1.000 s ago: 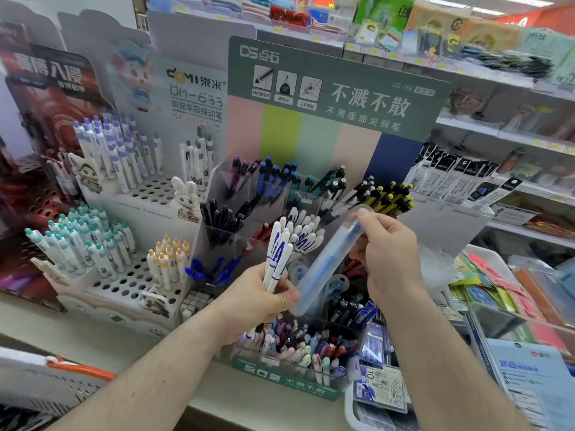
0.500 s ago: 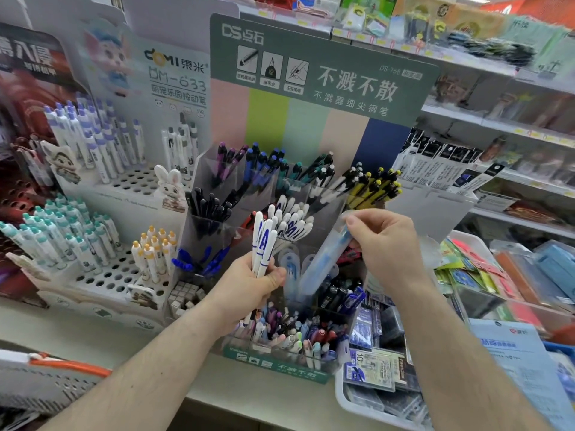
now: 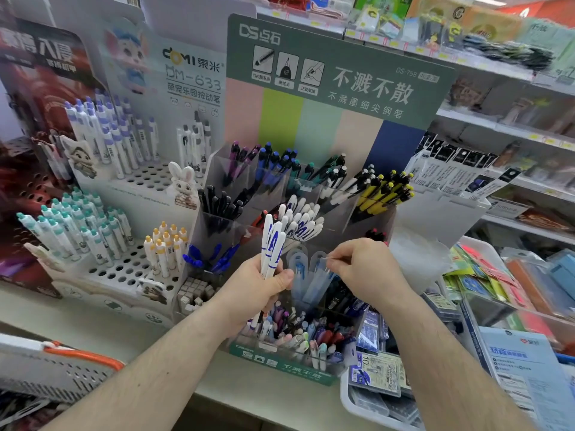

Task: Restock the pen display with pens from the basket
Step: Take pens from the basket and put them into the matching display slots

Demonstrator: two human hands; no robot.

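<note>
The pen display [image 3: 311, 194] looks mostly stocked. The left hand [image 3: 252, 287] grasps several white pens [image 3: 273, 244] awaiting placement; the right hand [image 3: 364, 269] pinches a clear packet [image 3: 314, 284] into its slot. The basket [image 3: 46, 368] sits lower left.

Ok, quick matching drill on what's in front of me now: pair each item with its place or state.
Items:
1. white-and-blue pens
2. clear blue packet
3. yellow-and-black pens
4. basket

Places or states:
A. top right compartment of the clear pen display
B. lower left, orange handle
C. gripped as a bunch in the left hand
D. top edge pinched by the right hand, standing in the display

Pairs: 1-C, 2-D, 3-A, 4-B
</note>
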